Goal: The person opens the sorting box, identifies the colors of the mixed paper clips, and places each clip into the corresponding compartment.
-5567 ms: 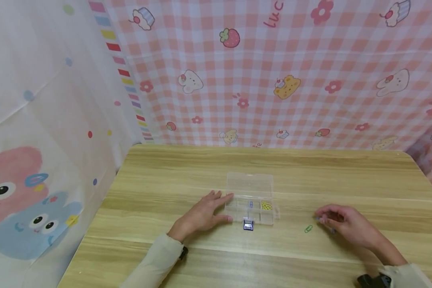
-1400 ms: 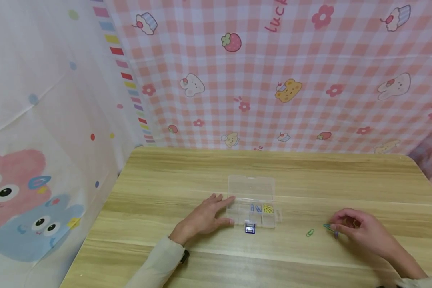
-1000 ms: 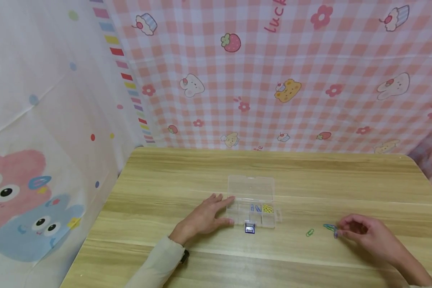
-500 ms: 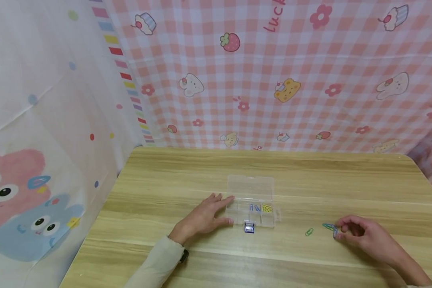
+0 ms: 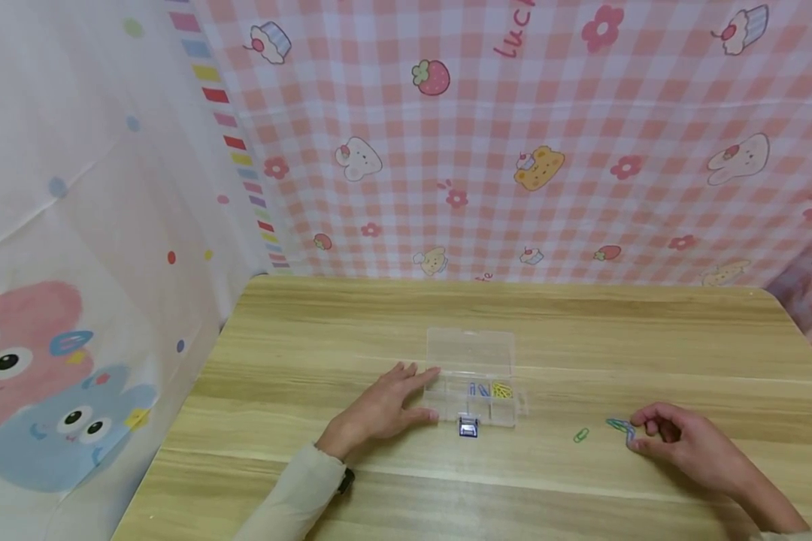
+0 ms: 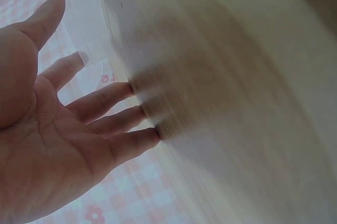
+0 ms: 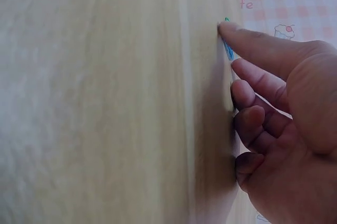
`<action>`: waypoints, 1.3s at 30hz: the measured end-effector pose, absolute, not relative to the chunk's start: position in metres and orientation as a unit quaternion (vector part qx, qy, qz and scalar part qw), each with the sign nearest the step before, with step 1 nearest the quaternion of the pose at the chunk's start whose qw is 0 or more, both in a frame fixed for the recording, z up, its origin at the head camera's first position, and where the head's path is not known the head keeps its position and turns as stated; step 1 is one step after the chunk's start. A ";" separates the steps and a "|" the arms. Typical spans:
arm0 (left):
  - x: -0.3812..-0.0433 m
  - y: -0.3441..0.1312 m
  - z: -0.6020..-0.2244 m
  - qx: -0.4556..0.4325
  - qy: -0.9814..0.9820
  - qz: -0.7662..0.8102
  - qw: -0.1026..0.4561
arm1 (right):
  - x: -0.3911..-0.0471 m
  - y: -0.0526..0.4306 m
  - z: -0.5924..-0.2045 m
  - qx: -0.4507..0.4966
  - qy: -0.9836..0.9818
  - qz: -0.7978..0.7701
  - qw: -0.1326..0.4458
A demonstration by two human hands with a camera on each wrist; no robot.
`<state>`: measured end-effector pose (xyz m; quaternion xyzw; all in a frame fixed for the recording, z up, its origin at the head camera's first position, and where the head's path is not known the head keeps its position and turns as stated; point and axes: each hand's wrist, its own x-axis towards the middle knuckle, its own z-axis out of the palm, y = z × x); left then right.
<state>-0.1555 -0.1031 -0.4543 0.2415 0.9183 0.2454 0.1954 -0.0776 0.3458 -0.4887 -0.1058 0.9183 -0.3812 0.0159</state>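
Note:
On the table a clear plastic compartment box point(image 5: 503, 412) stands with its lid folded back. Two blue paper clips point(image 5: 483, 390) lie in one back compartment, several yellow paper clips point(image 5: 502, 391) in the one to the right. My left hand point(image 5: 387, 404) is spread at the box's left side, index finger and thumb at its edge. Farther right my right hand point(image 5: 683, 443) has thumb and index fingertip at the two ends of a blue paper clip point(image 7: 229, 51), other fingers curled. Against that clip lie green paper clips point(image 5: 616, 424), partly overlapped by it.
A single green paper clip point(image 5: 581, 435) lies between the box and my right hand. The box's dark blue latch point(image 5: 468, 427) sticks out at its front. Behind the wooden table point(image 5: 352, 315) hangs a pink checked cloth point(image 5: 487, 150).
Compared with the oldest frame, the box holds a second blue paper clip. My right hand has drawn slightly right, then closed in on another blue clip. The left hand has stayed at the box.

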 end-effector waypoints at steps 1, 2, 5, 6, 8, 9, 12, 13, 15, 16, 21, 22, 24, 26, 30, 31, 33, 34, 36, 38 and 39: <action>-0.155 -0.103 -0.454 0.240 0.918 0.246 0.197 | -0.078 0.346 -0.489 -0.107 0.918 -0.383 0.012; -0.155 -0.103 -0.454 0.239 0.918 0.246 0.198 | -0.077 0.346 -0.490 -0.109 0.917 -0.384 0.010; -0.154 -0.103 -0.454 0.238 0.918 0.247 0.199 | -0.077 0.345 -0.490 -0.112 0.913 -0.392 0.004; -0.154 -0.103 -0.454 0.238 0.918 0.247 0.199 | -0.077 0.345 -0.490 -0.112 0.913 -0.393 0.001; -0.154 -0.103 -0.454 0.239 0.918 0.246 0.198 | -0.077 0.345 -0.490 -0.111 0.911 -0.397 -0.002; -0.153 -0.103 -0.454 0.239 0.918 0.247 0.198 | -0.077 0.344 -0.490 -0.111 0.911 -0.397 -0.003; -0.153 -0.104 -0.455 0.240 0.918 0.246 0.198 | -0.077 0.344 -0.490 -0.107 0.912 -0.397 0.000; -0.153 -0.104 -0.455 0.240 0.918 0.246 0.198 | -0.077 0.343 -0.491 -0.104 0.912 -0.397 0.002; -0.152 -0.104 -0.455 0.240 0.918 0.246 0.198 | -0.076 0.343 -0.491 -0.099 0.912 -0.397 0.009; -0.152 -0.104 -0.455 0.240 0.918 0.246 0.198 | -0.076 0.343 -0.491 -0.097 0.913 -0.397 0.012; -0.151 -0.104 -0.457 0.241 0.917 0.248 0.200 | -0.075 0.342 -0.490 -0.084 0.911 -0.402 0.029; -0.151 -0.104 -0.458 0.240 0.917 0.248 0.201 | -0.074 0.342 -0.489 -0.082 0.911 -0.404 0.033; -0.151 -0.104 -0.458 0.239 0.917 0.248 0.202 | -0.074 0.343 -0.489 -0.077 0.911 -0.402 0.041; -0.152 -0.103 -0.457 0.238 0.917 0.248 0.204 | -0.074 0.344 -0.489 -0.074 0.913 -0.399 0.048; -0.153 -0.103 -0.455 0.235 0.916 0.249 0.208 | -0.075 0.347 -0.487 -0.074 0.916 -0.390 0.055; -0.154 -0.103 -0.454 0.235 0.916 0.250 0.208 | -0.076 0.348 -0.487 -0.077 0.917 -0.388 0.057; -0.155 -0.103 -0.453 0.236 0.916 0.250 0.207 | -0.078 0.349 -0.486 -0.081 0.916 -0.389 0.058; -0.156 -0.103 -0.452 0.237 0.916 0.249 0.207 | -0.078 0.349 -0.486 -0.083 0.916 -0.389 0.058; -0.156 -0.103 -0.452 0.237 0.916 0.249 0.206 | -0.079 0.350 -0.485 -0.088 0.914 -0.393 0.060; -0.157 -0.103 -0.452 0.238 0.917 0.246 0.206 | -0.079 0.351 -0.485 -0.092 0.911 -0.397 0.059; -0.157 -0.103 -0.452 0.238 0.917 0.246 0.206 | -0.079 0.351 -0.484 -0.094 0.910 -0.400 0.060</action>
